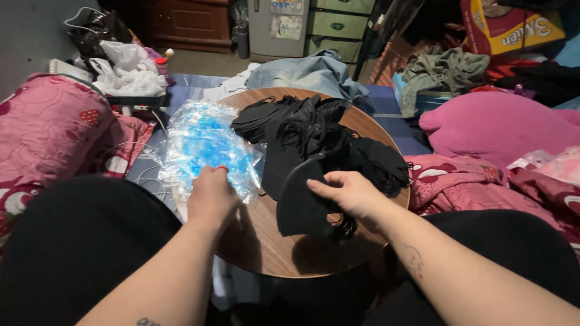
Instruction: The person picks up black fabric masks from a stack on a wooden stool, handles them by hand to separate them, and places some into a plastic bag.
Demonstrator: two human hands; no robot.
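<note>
Right hand (350, 193) grips black mask (302, 199), long axis upright.

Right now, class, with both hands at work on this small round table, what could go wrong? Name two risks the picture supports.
1. The stack of clear blue plastic bags under the left hand overhangs the round table edge and may slide off.
2. The right hand lifts one black mask from the black mask pile; tangled ear loops could drag others along.

A round wooden surface (272, 253) carries two loads: a heap of black face masks (314, 136) and, just beside it, a stack of clear plastic bags (202, 142).
</note>
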